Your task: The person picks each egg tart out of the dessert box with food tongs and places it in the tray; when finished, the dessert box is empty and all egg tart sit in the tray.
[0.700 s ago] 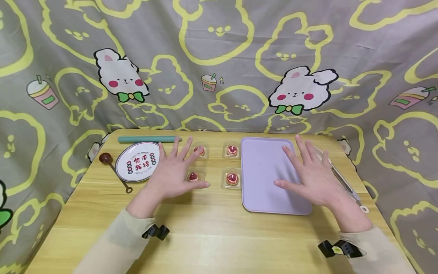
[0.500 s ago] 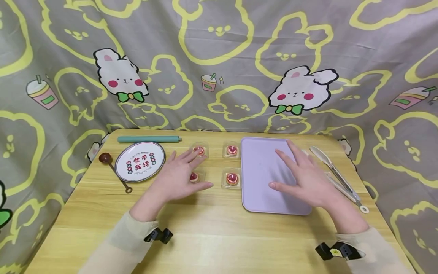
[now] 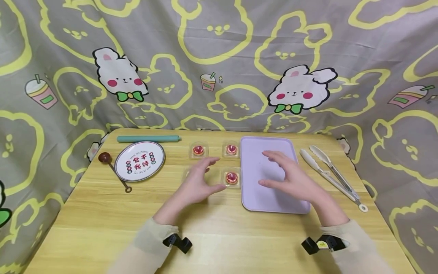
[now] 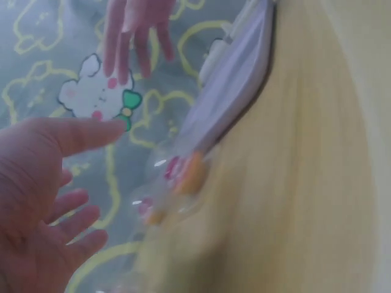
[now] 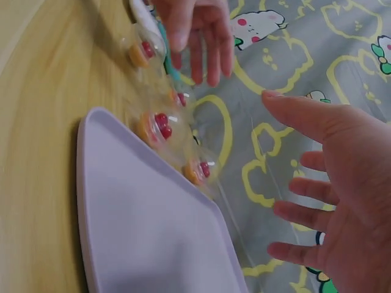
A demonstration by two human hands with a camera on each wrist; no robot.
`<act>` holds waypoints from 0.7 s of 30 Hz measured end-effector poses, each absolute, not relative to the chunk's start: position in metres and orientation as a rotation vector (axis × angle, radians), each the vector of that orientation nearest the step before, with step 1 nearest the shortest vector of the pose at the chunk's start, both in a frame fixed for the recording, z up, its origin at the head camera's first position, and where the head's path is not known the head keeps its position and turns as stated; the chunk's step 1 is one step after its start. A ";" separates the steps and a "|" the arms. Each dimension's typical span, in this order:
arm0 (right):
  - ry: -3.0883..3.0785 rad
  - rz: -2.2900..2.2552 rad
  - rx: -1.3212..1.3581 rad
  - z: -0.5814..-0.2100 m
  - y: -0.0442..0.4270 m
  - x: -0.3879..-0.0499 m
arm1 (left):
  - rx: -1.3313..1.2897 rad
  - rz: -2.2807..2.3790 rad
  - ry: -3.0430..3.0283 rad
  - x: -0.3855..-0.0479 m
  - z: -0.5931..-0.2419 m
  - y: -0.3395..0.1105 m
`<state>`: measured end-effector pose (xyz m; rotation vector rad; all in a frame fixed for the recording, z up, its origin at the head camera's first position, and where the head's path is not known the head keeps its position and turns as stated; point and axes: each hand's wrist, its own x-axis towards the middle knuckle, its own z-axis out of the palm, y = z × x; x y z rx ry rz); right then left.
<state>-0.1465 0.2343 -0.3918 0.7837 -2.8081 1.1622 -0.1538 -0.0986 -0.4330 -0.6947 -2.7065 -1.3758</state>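
My left hand (image 3: 195, 184) hovers above the table, thumb and fingers apart, holding nothing. It covers most of the front-left clear box, whose tart (image 5: 142, 54) shows in the right wrist view. Nearest to this hand on the right is a red-topped tart (image 3: 231, 178) in its clear box. Behind stand a back-left tart (image 3: 198, 150) and a back-right tart (image 3: 231, 149), also in clear boxes. Over the lilac tray (image 3: 260, 199) floats my right hand (image 3: 297, 179), its fingers loosely extended and nothing in them.
Tongs (image 3: 333, 177) lie right of the tray. On the left are a white plate (image 3: 139, 161) with red lettering, a brown ladle (image 3: 114, 171) and a teal rod-like roll (image 3: 148, 139). A patterned curtain (image 3: 219, 102) hangs behind the wooden table (image 3: 212, 236).
Both hands have moved inward, the left one rightward and the right one leftward, and their spread fingers have drawn together somewhat. The tarts, tray and utensils lie where they were.
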 end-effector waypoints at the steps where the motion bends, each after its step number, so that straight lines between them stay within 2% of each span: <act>1: -2.801 1.196 0.795 -0.394 0.232 -0.148 | -0.680 -1.417 -2.708 -0.154 -0.436 -0.095; 11: -2.804 1.337 0.886 -0.416 0.212 -0.169 | -0.483 -1.440 -2.871 -0.156 -0.460 -0.068; 21: -2.871 1.378 0.956 -0.441 0.186 -0.187 | -0.440 -1.431 -2.885 -0.164 -0.480 -0.060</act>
